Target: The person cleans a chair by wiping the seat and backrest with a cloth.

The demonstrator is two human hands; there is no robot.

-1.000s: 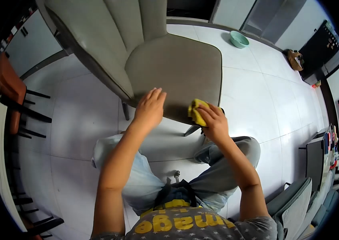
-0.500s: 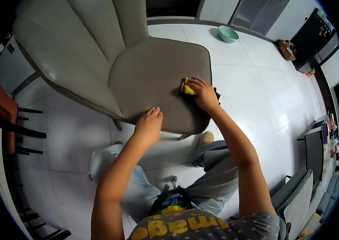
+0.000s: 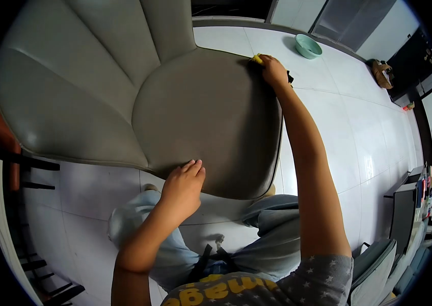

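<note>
A grey-brown upholstered chair [image 3: 200, 112] fills the upper left and middle of the head view, its padded back on the left. At the seat's far right corner, my right hand [image 3: 274, 72] is closed on a yellow-and-black cloth [image 3: 257, 59]. Most of the cloth is hidden under the fingers; a dark part [image 3: 290, 79] sticks out past the wrist. My left hand [image 3: 183, 186] lies on the near edge of the seat, fingers stretched out, with nothing in it.
A green basin [image 3: 308, 46] stands on the white tiled floor [image 3: 328, 122] beyond the chair. Farther right is a brown bag [image 3: 382, 74]. Dark chair legs [image 3: 27, 160] show at the left, and a grey-green sofa [image 3: 376, 265] at the lower right.
My right hand has slid the cloth away from me, from the seat's right side to its far corner. The chair appears larger and nearer. My left hand stays at the near edge.
</note>
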